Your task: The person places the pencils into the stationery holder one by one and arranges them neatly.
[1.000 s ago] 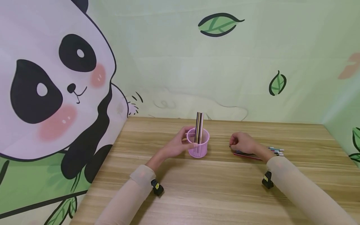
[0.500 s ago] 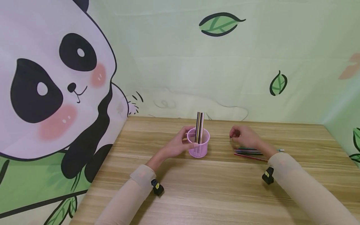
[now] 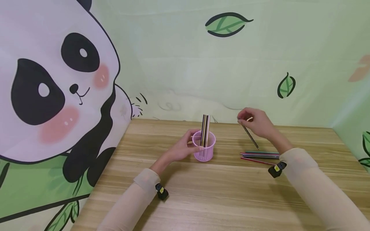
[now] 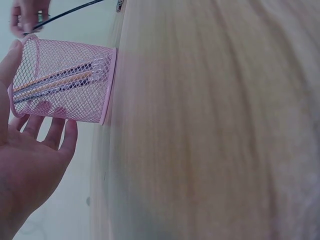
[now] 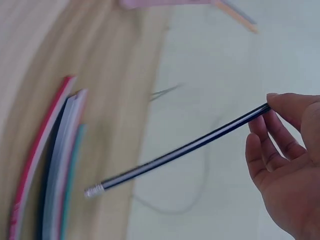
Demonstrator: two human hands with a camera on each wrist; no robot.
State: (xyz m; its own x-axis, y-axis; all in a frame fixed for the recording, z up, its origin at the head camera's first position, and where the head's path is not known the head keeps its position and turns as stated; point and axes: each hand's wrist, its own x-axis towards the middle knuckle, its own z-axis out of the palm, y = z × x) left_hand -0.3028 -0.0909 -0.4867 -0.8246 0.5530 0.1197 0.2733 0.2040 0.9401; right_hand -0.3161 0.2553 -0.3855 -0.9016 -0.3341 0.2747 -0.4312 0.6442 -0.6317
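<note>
R hand (image 3: 258, 123): pinches dk pencil (image 5: 182, 148) nr end | L hand (image 3: 182, 149): grips pink mesh cup (image 3: 208, 153)

Walls (image 3: 173, 54) were pale green, marked with a large panda (image 3: 83, 86) at left and leaves (image 3: 226, 25); counter (image 3: 219, 195) surface was wood-grained.

In the head view, some finger ends of the left hand (image 3: 183, 149) are hidden behind the pink cup (image 3: 207, 156); the right ends of the loose pencils (image 3: 260, 155) are covered by the right wrist (image 3: 281, 144); in the right wrist view, one end of the dark pencil (image 5: 180, 150) is masked by the right hand (image 5: 292, 170); the cup is blurred and cropped above.
</note>
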